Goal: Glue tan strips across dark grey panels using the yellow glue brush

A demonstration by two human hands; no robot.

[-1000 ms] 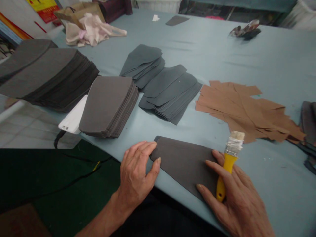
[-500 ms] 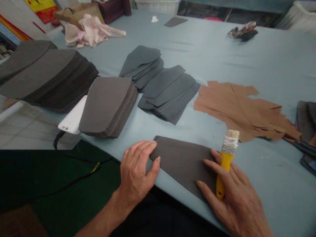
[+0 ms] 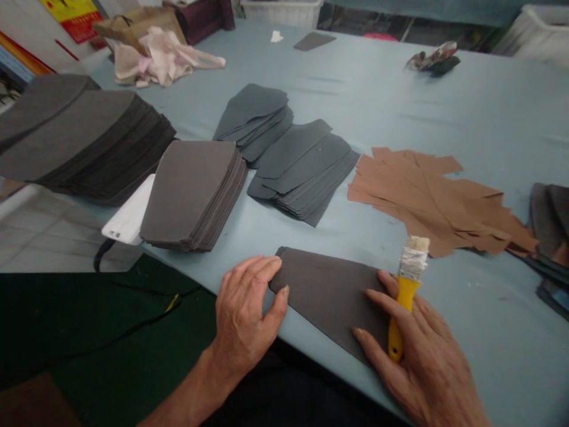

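A dark grey tapered sheet [image 3: 326, 290] lies flat near the table's front edge, between my hands. The fingers and thumb of my left hand [image 3: 249, 305] grip its narrow left end, one at each corner. My right hand [image 3: 422, 350] keeps a paintbrush [image 3: 403, 302] tucked in the crook of the thumb, its yellow handle low and its whitish bristles pointing up. Fingertips and thumb of that hand also rest on the sheet's wide right end. What the sheet is made of I cannot tell.
Left of the sheet stand a neat stack of dark panels [image 3: 191, 190], a white flat object [image 3: 131, 213] and a bigger dark stack [image 3: 89, 136]. Behind are fanned blue-grey pieces [image 3: 306, 166] and brown strips [image 3: 431, 196]. Farther back lie pale cloth [image 3: 162, 59] and a crumpled item [image 3: 435, 59].
My hands, the sheet and the brush keep almost the same places. The view has shifted very slightly.
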